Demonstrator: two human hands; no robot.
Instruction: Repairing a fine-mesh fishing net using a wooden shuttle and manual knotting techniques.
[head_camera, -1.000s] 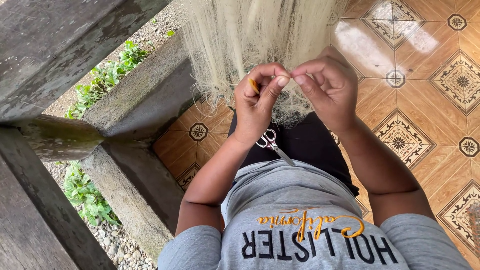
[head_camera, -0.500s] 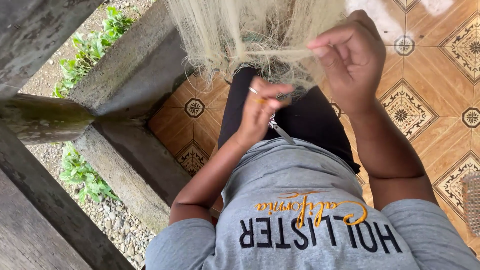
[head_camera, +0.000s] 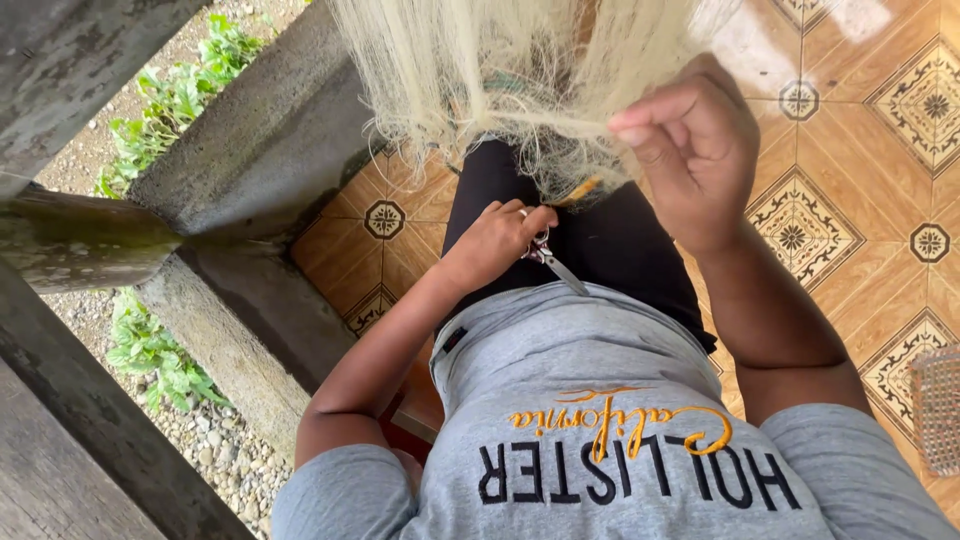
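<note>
Hands working pale fibre bundle above lap

Right hand pinches fibre strands taut; left hand grip closed on small scissors, apparently with blades shut, over the lap.

Shiny metal scissors; pale fibrous strands

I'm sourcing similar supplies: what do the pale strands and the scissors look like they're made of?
The strands look like fine plant fibre, matte cream, frayed and wispy, though I can't be sure. The scissors, in the left hand, look like polished metal: the blades glint silver.
</note>
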